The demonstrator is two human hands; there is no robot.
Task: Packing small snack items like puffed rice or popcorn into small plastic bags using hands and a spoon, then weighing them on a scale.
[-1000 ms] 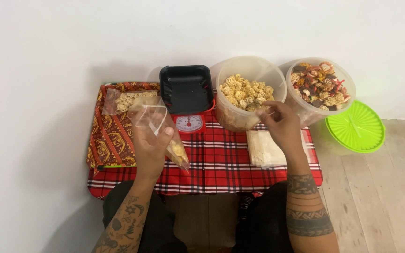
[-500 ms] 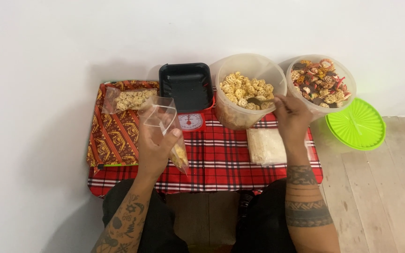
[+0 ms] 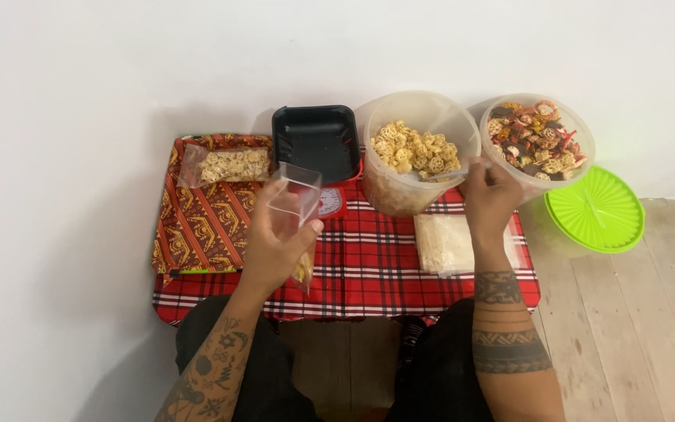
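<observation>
Far to the left of the left hand [image 3: 275, 246], a sealed bag of snacks [image 3: 224, 166] lies on a patterned orange mat [image 3: 197, 223], well apart from the fingers. The left hand is closed around a clear plastic bag [image 3: 294, 211], holding it upright with its mouth open at the top; a few yellow snack pieces sit at the bag's bottom, just below the thumb. Just behind this grip stands a small red scale [image 3: 330, 202] with a black tray [image 3: 316, 142] on top, partly hidden by the bag. Between the two hands the red checked cloth [image 3: 369, 266] covers the low table. The right hand [image 3: 490, 199] is closed on the handle of a spoon [image 3: 443, 177], whose bowl reaches left into the tub of pale snacks [image 3: 419, 148]. Just below that hand lies a stack of empty bags [image 3: 447, 242]. Right behind it sits a tub of mixed snacks [image 3: 537, 141], and further right a green lid [image 3: 595, 211] rests on the floor.
</observation>
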